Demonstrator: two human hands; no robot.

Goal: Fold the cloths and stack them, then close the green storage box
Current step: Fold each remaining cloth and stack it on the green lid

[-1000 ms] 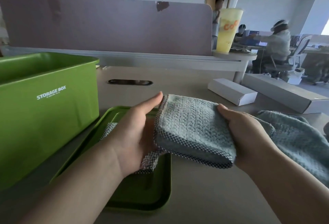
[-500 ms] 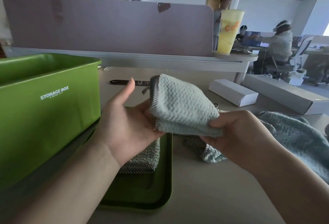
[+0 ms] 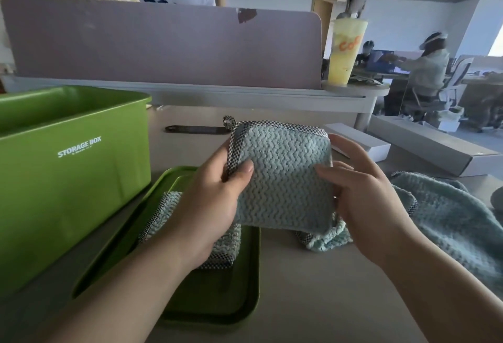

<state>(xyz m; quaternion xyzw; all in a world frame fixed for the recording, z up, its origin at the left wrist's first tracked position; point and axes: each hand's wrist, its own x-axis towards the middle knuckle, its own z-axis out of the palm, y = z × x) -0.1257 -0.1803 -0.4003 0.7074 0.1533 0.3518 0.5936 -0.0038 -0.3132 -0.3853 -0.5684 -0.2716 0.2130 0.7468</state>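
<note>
A: What do we have in our hands?

B: A folded, pale teal, waffle-weave cloth (image 3: 283,179) with a black-and-white checked hem, lifted above the beige surface (image 3: 313,302). Our left hand (image 3: 215,201) pinches its left hem, thumb in front and fingers behind. Our right hand (image 3: 364,193) grips the right edge the same way. Both hands are clamped on the one cloth, with its width between them.

A: And the box?

B: The green plastic storage box (image 3: 68,179) stands open at our left. Its flat green lid (image 3: 217,304) lies on the surface just beside it, under our left wrist. A second folded teal cloth (image 3: 166,209) rests on that lid.

A: What else lies near us?

B: A loose heap of teal cloth (image 3: 451,223) lies at our right. A small crumpled teal piece (image 3: 326,243) sits just below the held cloth, and we cannot tell whether it belongs to the heap.
</note>
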